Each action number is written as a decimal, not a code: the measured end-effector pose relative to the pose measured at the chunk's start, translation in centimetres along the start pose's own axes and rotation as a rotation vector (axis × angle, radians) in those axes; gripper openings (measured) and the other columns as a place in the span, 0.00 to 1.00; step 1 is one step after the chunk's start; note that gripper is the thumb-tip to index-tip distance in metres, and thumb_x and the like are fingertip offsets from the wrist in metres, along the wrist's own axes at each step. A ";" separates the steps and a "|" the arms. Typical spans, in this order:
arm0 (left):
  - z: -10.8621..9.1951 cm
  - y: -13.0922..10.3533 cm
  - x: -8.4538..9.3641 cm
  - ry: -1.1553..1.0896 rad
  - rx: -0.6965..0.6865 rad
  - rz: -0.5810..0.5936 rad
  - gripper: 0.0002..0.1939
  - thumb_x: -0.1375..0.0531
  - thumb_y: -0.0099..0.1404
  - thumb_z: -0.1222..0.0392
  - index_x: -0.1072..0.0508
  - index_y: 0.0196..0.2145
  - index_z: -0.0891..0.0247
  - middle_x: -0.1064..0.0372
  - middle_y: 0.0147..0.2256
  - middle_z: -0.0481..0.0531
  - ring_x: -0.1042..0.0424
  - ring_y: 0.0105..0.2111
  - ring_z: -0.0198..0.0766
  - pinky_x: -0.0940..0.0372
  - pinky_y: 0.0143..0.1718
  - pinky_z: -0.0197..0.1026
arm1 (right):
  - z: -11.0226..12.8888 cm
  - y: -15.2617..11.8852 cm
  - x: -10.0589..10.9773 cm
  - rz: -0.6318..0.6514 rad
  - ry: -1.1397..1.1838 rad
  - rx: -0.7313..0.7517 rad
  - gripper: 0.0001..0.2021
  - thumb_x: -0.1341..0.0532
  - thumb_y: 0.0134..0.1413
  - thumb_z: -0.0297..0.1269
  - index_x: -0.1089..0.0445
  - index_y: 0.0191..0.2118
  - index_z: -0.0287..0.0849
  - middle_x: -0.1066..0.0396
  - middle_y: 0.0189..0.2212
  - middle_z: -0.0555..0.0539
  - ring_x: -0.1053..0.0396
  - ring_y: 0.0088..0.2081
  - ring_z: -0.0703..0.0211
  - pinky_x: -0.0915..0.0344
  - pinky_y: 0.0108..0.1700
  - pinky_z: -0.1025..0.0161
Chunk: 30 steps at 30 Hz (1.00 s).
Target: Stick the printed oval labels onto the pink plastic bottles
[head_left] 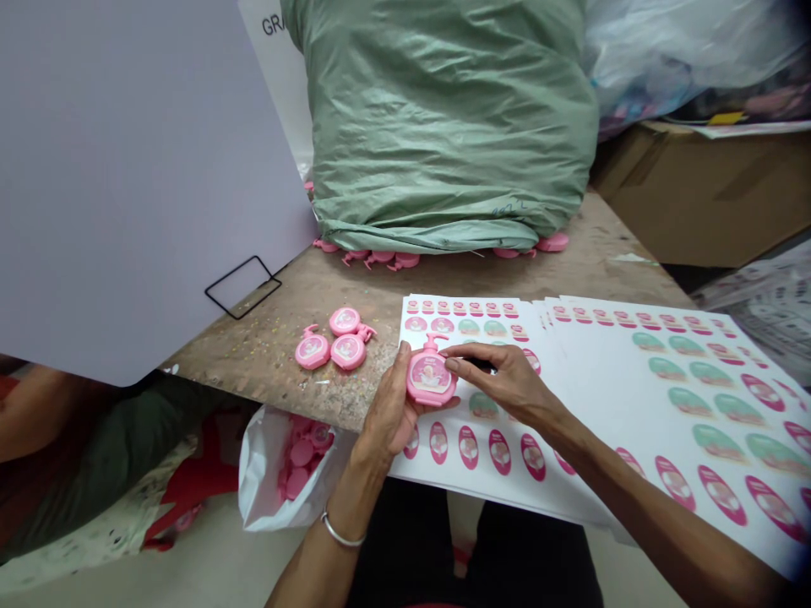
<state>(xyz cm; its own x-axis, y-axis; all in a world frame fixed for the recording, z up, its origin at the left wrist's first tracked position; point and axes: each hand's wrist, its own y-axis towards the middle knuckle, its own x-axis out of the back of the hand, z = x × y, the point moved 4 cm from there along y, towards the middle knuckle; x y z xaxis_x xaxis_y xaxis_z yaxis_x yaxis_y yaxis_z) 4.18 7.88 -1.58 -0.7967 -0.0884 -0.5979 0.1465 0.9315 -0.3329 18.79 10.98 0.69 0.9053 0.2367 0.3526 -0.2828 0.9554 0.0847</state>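
My left hand [394, 404] is wrapped round a small pink pump-bottle piece [432, 377], held upright with its label facing up. The thumb and fingertips of my right hand [500, 376] are pinched together at the upper right edge of that label; whether anything is between them is too small to tell. Beneath both hands lie white sticker sheets [574, 405] printed with pink ovals, green shapes and small bottle pictures. Left of my hands, three labelled pink pieces [347, 351] rest on the wooden table [285, 312].
A large green sack [443, 127] stands at the back with several pink pieces [380, 257] under its front edge. A white bag [259, 473] of pink pieces hangs below the table edge. A grey-white panel [139, 169] is at left, cardboard box [710, 194] at right. A person's arm [38, 409] shows at left.
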 end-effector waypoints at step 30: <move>-0.7 -0.4 -0.6 0.055 -0.067 0.034 0.21 0.39 0.61 0.47 0.27 0.46 0.65 0.27 0.39 0.55 0.27 0.40 0.41 0.29 0.40 0.42 | 0.7 0.4 0.1 -0.010 -0.023 0.029 0.16 0.37 0.51 0.51 0.23 0.38 0.45 0.23 0.35 0.48 0.28 0.34 0.56 0.34 0.35 0.61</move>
<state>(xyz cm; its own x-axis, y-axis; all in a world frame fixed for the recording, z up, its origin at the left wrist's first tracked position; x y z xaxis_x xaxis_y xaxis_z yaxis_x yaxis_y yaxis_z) 4.18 7.80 -0.63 -0.8232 -0.0381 -0.5665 0.1360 0.9555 -0.2619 18.54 11.30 1.45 0.9008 0.2230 0.3725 -0.2834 0.9521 0.1152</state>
